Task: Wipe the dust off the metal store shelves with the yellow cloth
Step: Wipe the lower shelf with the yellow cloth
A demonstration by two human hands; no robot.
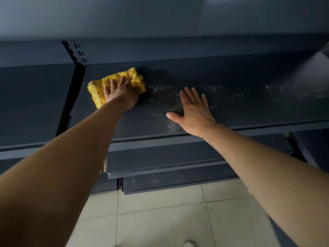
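A folded yellow cloth (99, 88) lies on the dark metal shelf (240, 107), near its left end. My left hand (121, 95) presses flat on top of the cloth with fingers spread. My right hand (194, 113) rests palm down on the bare shelf to the right of the cloth, fingers apart, holding nothing. White dust specks (165, 102) cover the shelf between the two hands and further right.
A slotted upright post (78, 54) stands behind the cloth, dividing this shelf from the neighbouring bay on the left. An upper shelf (160, 15) overhangs. Lower shelves (160, 157) step out below. Pale floor tiles (160, 211) lie underneath, with a shoe tip (188, 244).
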